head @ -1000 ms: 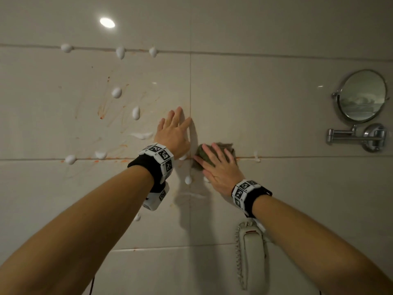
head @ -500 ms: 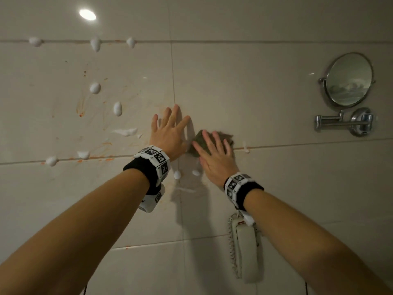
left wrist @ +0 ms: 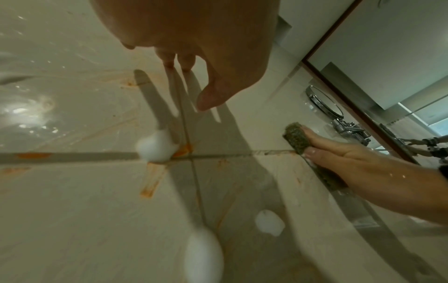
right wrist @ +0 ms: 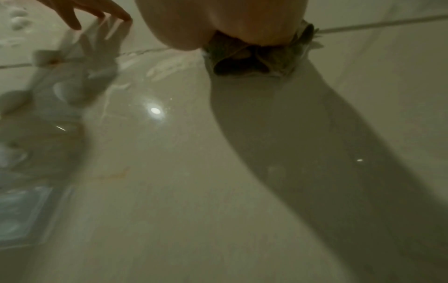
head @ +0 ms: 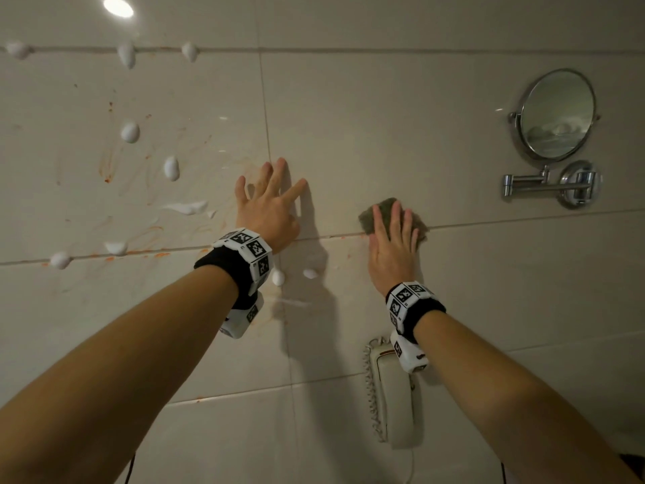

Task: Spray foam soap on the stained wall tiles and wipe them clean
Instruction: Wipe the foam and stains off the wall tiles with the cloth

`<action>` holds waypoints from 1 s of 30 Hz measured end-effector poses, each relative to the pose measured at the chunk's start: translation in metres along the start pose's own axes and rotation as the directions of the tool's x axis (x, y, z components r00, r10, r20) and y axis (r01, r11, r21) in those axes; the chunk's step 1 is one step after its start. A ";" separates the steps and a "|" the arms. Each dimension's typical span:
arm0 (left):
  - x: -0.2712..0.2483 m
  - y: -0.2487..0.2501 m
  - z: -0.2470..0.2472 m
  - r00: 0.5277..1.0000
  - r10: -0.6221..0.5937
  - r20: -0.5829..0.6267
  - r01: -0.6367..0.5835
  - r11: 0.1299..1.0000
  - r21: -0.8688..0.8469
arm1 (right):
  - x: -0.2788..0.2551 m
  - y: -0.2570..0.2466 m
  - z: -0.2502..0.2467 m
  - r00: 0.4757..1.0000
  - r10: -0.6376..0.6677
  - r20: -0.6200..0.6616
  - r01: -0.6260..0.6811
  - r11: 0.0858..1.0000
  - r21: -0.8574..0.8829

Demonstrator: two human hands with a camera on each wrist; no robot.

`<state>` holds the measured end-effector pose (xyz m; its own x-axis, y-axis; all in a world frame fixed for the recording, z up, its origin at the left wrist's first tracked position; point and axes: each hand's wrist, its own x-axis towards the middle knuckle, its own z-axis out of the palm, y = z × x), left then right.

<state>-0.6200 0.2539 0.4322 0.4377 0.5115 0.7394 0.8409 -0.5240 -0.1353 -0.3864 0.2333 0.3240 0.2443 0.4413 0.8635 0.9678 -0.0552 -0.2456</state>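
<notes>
Fingers [head: 396, 223] of the right hand [head: 392, 253] lie straight and flat over a dark green scouring pad [head: 384, 209], pressing it against the wall tiles [head: 384, 127] right on the horizontal grout line; nothing curls round the pad, it is simply pinned under the palm and fingers. The left hand [head: 270, 211] is spread open, holding nothing. Its fingertips seem to reach the tile just left of the vertical grout joint, though from the left wrist view I cannot tell whether they actually touch or hover just off it.

As for progress, I'd judge the spraying done and the wiping barely begun. White foam blobs [head: 130, 131] dot the left tile and its grout lines, most round and untouched, with one smeared streak [head: 186, 207] near the left hand. Orange stains [head: 108, 162] streak that tile, and orange marks sit along the lower grout line and at the tile corner beside a foam blob [left wrist: 155, 147]. The area around the pad looks fairly clean, with only faint specks nearby.

So the pad sits well to the right of the worst staining, with the left hand between it and the foam. Most of the soiled tile remains to be scrubbed, it seems.
</notes>
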 end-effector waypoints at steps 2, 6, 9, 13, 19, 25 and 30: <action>0.000 -0.001 -0.002 1.000 0.006 0.011 -0.006 1.000 -0.002 | -0.010 0.000 0.009 0.996 0.049 -0.070 -0.045 0.997 0.059; 0.000 -0.009 -0.005 0.999 0.033 0.040 -0.033 0.999 0.012 | -0.031 -0.025 0.030 0.988 -0.045 -0.149 0.060 0.993 0.098; 0.000 -0.016 -0.007 0.997 0.053 0.052 -0.054 0.998 0.017 | -0.036 -0.052 0.040 0.973 -0.160 -0.168 0.171 0.984 0.057; -0.003 -0.022 -0.012 0.993 0.060 0.098 -0.062 0.998 0.019 | -0.041 -0.092 0.054 0.928 -0.352 -0.122 0.360 0.932 0.047; -0.007 -0.022 -0.009 0.994 0.044 0.103 -0.048 0.998 0.032 | -0.036 -0.084 0.044 0.936 -0.349 -0.041 0.351 0.935 0.045; -0.011 -0.023 -0.003 0.997 0.029 0.075 -0.032 0.999 0.034 | -0.030 -0.003 0.014 0.984 -0.177 -0.033 0.178 0.984 0.018; -0.016 -0.028 -0.003 0.996 0.044 0.076 -0.047 0.998 0.035 | -0.025 0.005 0.013 0.997 -0.026 -0.067 0.032 0.996 0.087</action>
<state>-0.6513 0.2582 0.4256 0.4972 0.5380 0.6807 0.8302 -0.5229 -0.1931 -0.3890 0.2341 0.2955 0.2221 0.3817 0.8972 0.9663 0.0370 -0.2549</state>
